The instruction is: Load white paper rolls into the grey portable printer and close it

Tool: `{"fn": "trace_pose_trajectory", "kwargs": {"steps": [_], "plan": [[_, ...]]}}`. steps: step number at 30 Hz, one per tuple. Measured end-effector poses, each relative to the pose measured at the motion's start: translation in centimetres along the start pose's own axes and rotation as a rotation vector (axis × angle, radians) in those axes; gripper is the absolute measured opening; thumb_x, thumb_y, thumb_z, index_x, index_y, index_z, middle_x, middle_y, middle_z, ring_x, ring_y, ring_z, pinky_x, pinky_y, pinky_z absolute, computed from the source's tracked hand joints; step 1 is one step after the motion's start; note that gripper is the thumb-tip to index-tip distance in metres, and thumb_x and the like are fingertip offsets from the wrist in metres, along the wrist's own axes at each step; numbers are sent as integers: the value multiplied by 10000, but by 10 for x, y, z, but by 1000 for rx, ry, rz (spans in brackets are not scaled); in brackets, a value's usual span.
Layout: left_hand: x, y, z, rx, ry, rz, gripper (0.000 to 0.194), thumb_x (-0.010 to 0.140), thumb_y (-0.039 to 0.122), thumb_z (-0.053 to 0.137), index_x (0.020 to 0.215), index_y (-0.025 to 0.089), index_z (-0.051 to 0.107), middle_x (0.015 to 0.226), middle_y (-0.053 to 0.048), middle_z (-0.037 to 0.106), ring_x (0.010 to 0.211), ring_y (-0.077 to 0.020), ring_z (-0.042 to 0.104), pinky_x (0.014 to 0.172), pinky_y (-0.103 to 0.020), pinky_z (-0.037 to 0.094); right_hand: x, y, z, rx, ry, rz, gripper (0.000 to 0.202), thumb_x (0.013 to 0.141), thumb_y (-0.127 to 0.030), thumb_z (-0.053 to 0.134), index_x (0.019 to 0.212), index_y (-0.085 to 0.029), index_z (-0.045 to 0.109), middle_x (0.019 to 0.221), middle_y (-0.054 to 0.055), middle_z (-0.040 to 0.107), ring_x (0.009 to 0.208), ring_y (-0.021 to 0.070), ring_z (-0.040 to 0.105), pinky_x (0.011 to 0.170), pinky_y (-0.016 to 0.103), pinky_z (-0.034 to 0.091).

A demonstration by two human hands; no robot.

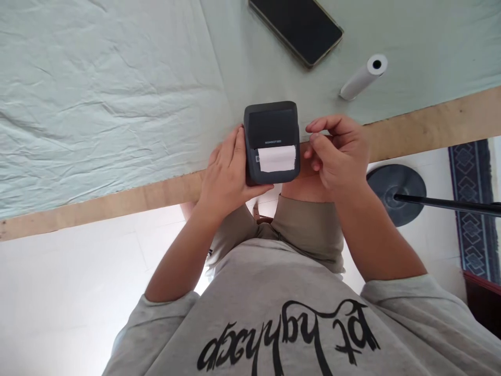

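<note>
The left hand (229,175) grips a small black printer (272,125), a white paper strip (277,159) across its front. Just beside the printer, the right hand (340,149) is half curled. Beyond that hand, a white paper roll (363,77) and a phone (299,28) rest on the cloth-covered counter (117,104).

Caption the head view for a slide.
Left hand holds a black printer showing white paper; right hand hovers beside it.
</note>
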State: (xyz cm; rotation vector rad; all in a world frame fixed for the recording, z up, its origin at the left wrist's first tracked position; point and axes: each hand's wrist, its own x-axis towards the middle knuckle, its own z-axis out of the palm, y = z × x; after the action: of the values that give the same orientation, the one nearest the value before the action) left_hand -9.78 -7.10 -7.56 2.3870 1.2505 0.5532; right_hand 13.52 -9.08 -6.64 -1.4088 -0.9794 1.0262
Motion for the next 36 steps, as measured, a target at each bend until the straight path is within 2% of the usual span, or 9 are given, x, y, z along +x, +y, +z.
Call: {"fn": "trace_pose_trajectory", "kwargs": {"steps": [4, 9, 16, 21, 23, 28, 36], "plan": [[-3, -2, 2, 26, -7, -7, 1157, 728, 806, 726, 1594, 214, 238, 1637, -211, 353, 1517, -417, 367, 1228, -574, 366, 0, -1, 1, 36, -3, -17, 107, 847, -311, 747, 852, -223, 687, 683, -49, 643, 513, 46, 586, 346, 142, 329], [-5, 1, 2, 48, 30, -18, 1104, 751, 808, 703, 1588, 237, 263, 1633, -177, 383, 1521, -383, 378, 1256, -550, 350, 0, 0, 1, 34, 18, -56, 79, 831, -256, 752, 834, -219, 683, 862, -40, 693, 501, 14, 541, 329, 148, 297], [-4, 2, 4, -3, 58, -38, 1045, 742, 751, 757, 1555, 226, 361, 1584, -180, 464, 1484, -401, 432, 1241, -537, 374, 2, 3, -1, -37, 41, 32, 81, 853, -292, 754, 845, -243, 690, 626, -63, 599, 448, 49, 503, 352, 191, 318], [-4, 4, 2, 0, 45, -51, 1041, 732, 703, 793, 1548, 216, 368, 1554, -184, 495, 1460, -404, 462, 1215, -530, 401, 1, 3, -1, -41, 33, -10, 28, 856, -263, 739, 842, -241, 730, 566, -70, 567, 423, 45, 473, 338, 175, 321], [-4, 5, 1, 2, 43, -55, 1028, 739, 703, 786, 1542, 213, 372, 1548, -188, 499, 1450, -404, 473, 1209, -529, 404, 1, 3, -1, -32, 20, -22, 72, 849, -308, 756, 850, -238, 741, 579, -69, 576, 420, 39, 462, 344, 176, 336], [-3, 6, 1, 0, 47, -68, 1020, 735, 710, 786, 1532, 217, 383, 1538, -188, 507, 1440, -410, 482, 1201, -530, 410, 0, -1, 0, -31, -17, -22, 320, 800, -555, 779, 814, -238, 737, 588, -57, 583, 439, 46, 478, 371, 197, 363], [-4, 5, 3, 19, 63, -59, 1011, 737, 727, 772, 1524, 222, 388, 1521, -185, 525, 1435, -412, 485, 1193, -533, 413, -1, -2, 0, -106, -3, -37, 326, 868, -589, 697, 909, -273, 766, 499, -64, 502, 426, 65, 483, 406, 218, 401]]}}
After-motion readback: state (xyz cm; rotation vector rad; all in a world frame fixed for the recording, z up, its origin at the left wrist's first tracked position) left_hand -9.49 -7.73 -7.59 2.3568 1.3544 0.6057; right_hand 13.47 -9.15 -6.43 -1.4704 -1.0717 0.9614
